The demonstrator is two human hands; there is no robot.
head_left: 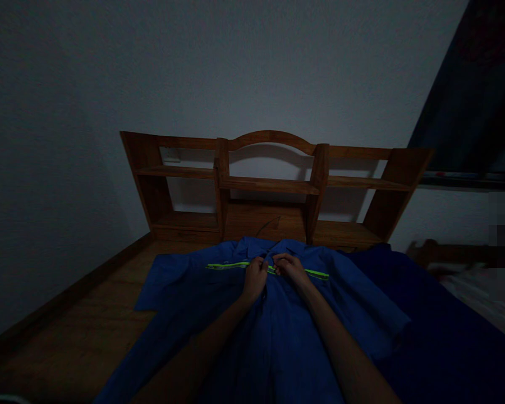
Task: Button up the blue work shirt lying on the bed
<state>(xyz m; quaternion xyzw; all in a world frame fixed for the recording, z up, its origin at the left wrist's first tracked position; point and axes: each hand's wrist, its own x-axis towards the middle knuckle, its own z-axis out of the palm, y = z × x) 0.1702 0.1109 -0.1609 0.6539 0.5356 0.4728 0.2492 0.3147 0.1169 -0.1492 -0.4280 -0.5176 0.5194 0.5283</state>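
A blue short-sleeved work shirt [294, 342] lies spread out, its collar toward the shelf unit and a yellow-green reflective stripe [318, 275] across its chest. At the front opening, just below the collar, my left hand [256, 275] is closed on the shirt's edge. Close beside it on the right, my right hand [289, 266] has its fingers bent and pinched at the other front edge. The fingertips of both hands nearly meet. Dim light hides the small details between them, so any button there cannot be made out.
A wooden shelf unit [269, 184] with an arched top stands against the pale wall [252, 73]. The shirt rests on a wooden desktop [122, 286]. Dark blue cloth [437, 325] lies to the right. A thin dark cord [269, 223] curves behind the collar.
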